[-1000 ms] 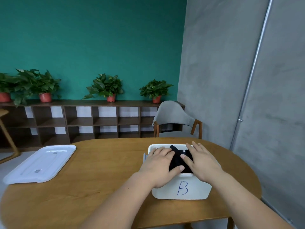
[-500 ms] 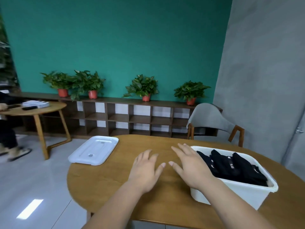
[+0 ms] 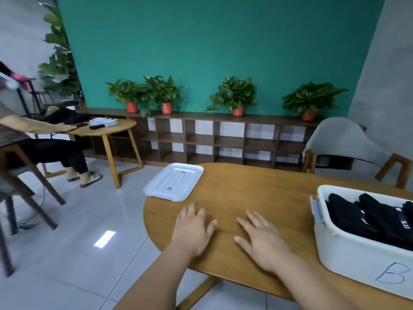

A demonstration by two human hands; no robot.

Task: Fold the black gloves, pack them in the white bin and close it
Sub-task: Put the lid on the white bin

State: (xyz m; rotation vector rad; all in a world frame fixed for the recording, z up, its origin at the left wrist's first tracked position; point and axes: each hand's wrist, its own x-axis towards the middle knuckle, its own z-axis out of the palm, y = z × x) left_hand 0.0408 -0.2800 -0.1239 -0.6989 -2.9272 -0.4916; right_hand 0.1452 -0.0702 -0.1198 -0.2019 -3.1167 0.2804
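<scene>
head view, left hand (image 3: 192,231), right hand (image 3: 260,239) spread over table (image 3: 257,193), lid (image 3: 173,185) at edge

Right edge across white bin (image 3: 348,253) and black gloves (image 3: 353,218); seated person (image 3: 44,151) cropped at left.

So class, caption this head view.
Left hand and right hand open over wooden table; black gloves in white plastic bin, white lid off.

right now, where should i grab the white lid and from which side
Take the white lid by its two long rims, left hand on the outer one, right hand on the inner, coming from the near end. It lies flat on the table, and its outer rim seems to jut past the edge, leaving finger room underneath.
</scene>
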